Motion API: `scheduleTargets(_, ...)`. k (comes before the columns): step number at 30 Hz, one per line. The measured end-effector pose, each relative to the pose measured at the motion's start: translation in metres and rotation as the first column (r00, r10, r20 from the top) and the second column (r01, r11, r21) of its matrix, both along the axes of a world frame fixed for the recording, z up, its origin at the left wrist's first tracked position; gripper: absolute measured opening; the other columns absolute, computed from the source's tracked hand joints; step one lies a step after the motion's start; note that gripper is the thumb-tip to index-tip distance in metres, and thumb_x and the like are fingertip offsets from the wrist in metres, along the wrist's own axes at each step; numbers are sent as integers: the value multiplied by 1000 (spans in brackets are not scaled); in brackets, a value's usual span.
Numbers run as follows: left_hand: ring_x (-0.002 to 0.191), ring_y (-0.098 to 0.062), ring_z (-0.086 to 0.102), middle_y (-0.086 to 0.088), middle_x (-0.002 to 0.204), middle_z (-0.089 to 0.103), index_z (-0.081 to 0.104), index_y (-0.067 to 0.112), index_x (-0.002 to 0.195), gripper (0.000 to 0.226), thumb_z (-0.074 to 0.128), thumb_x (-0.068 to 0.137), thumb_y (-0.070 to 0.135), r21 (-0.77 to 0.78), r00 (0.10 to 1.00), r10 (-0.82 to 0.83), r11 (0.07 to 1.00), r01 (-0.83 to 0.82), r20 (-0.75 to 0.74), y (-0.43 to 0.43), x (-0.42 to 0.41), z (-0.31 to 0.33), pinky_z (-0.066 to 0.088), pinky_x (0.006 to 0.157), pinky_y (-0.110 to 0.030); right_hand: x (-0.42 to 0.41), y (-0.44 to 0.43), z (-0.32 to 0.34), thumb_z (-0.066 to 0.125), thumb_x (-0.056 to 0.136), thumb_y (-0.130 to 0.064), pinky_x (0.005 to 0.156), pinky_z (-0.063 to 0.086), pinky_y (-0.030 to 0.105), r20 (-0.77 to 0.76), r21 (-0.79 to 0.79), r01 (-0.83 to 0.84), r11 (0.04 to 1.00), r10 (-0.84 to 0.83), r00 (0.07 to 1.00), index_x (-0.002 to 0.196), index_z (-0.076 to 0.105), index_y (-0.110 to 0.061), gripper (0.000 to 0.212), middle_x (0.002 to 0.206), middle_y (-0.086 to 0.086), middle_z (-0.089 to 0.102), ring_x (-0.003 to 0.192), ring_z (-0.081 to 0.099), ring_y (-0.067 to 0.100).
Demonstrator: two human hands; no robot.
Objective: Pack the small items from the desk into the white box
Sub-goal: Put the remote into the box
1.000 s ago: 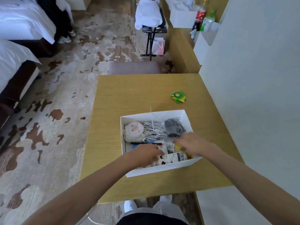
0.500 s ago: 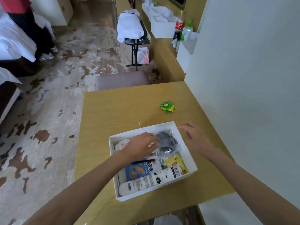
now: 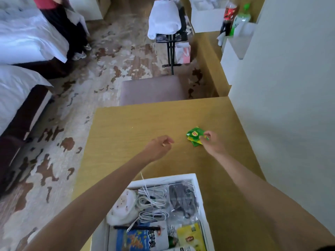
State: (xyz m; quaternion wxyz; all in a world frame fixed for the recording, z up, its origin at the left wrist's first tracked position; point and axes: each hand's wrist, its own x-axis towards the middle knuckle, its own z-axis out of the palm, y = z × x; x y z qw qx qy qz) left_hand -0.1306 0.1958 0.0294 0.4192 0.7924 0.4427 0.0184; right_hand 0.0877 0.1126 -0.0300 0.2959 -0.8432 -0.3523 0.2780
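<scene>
The white box [image 3: 196, 180] sits at the near edge of the wooden desk [image 3: 126, 127]. It holds a round white plush, coiled white cables, a dark bagged item, a blue packet and a yellow tea packet. Green and yellow tea sachets [image 3: 194, 136] lie on the desk beyond the box. My right hand [image 3: 213, 142] pinches their right edge. My left hand [image 3: 159, 146] hovers over the desk to the left of the sachets, fingers curled, holding nothing.
A white wall [image 3: 290, 105] borders the desk on the right. A padded stool [image 3: 152, 89] stands past the far edge. Beds [image 3: 21, 51] stand at the left with a person [image 3: 59, 24] beside them. A stand with white cloth [image 3: 165, 19] and bottles [image 3: 233, 15] lie farther back.
Both hands have left the box and reached forward over the desk. My right hand has closed on the tea sachets; my left came out of the box with nothing in it.
</scene>
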Motion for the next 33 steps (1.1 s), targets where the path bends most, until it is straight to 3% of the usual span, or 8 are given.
scheduleTargets(5,101,-26,60,-10,117,64,58,11,120,32,61,89,15,-88,948,-231,972,216,-221,14,-4,-29,46,89,-31,17,48,-31,62,89,-36,105,37,48,71,-46,-70,996,73,995,127,54,-5,49,129,17,52,122,48,33)
scheduleTargets(9,106,-23,59,-4,117,65,60,17,117,35,69,84,23,-254,801,-449,892,375,-395,11,-14,-48,47,93,-32,19,58,-42,72,78,-47,100,38,49,237,-163,-136,977,173,956,127,55,-15,61,126,12,56,120,48,34)
scheduleTargets(12,99,-23,62,-2,108,69,65,19,107,26,66,82,22,-283,646,-589,805,521,-486,7,-22,-61,49,84,-30,18,57,-44,75,76,-44,100,37,49,273,-142,-118,983,153,950,130,51,-16,66,128,10,55,121,46,33)
scheduleTargets(15,87,-23,64,1,94,71,67,20,91,13,61,80,23,-201,581,-625,752,628,-522,6,-27,-73,49,70,-30,20,51,-42,74,79,-36,101,37,51,306,-104,-125,987,151,940,132,48,-16,62,129,9,53,121,46,31)
scheduleTargets(20,77,-15,56,5,89,69,62,25,92,14,60,79,31,-152,609,-638,739,656,-472,6,-18,-88,41,66,-25,22,36,-38,64,91,-20,102,42,41,73,37,-175,984,172,982,137,43,-16,51,131,6,53,122,50,24)
scheduleTargets(24,81,-17,57,5,91,67,60,24,95,20,62,83,38,-126,615,-686,700,703,-388,0,-1,-90,45,70,-28,19,22,-31,62,92,-21,100,41,33,33,86,-221,972,219,975,135,48,-14,45,129,7,58,120,52,23)
scheduleTargets(28,85,-23,60,-1,97,67,61,21,95,14,58,85,31,-46,550,-718,625,780,-427,-7,16,-94,45,68,-30,13,4,-23,64,91,-17,101,41,37,-23,127,-174,977,178,984,130,52,-7,42,127,12,59,118,54,26)
scheduleTargets(33,86,-26,62,-5,97,68,63,17,95,17,53,89,31,22,440,-697,521,853,-566,-6,24,-92,40,64,-29,3,-21,-5,64,91,-18,88,52,37,-162,200,-84,976,118,980,123,58,-11,33,111,4,67,99,64,16)
